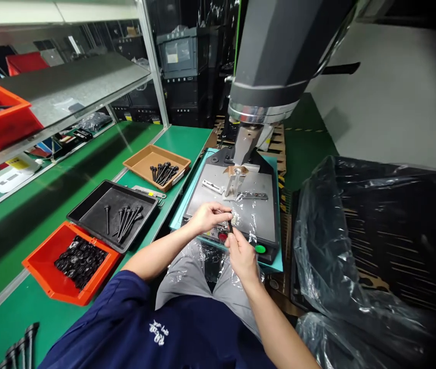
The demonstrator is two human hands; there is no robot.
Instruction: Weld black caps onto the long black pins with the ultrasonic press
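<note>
Head view, left hand: the left hand reaches in with thumb and index fingers closed in a pinch on the upper end of a slim black part.
Head view, right hand: the right hand has its fingers nearly together around the lower end of that part, with the others curled in.
Part's place: between the two hands, above the near side of the machine's grey plate, apart from the pale fixture.
Slip risk: the grip looks to be by small ends only, so a loose pinch could drop the part onto the plate or the lap.
Button risk: the right hand is near the green button; a careless wrist turn might press it.
Pinch risk: fingers straying under the metal tip above the fixture could be caught if it came down.
Part's look: dark, narrow and short where it shows; the fingers cover its ends, and the detail is too small to tell its surface or whether it tilts.
</note>
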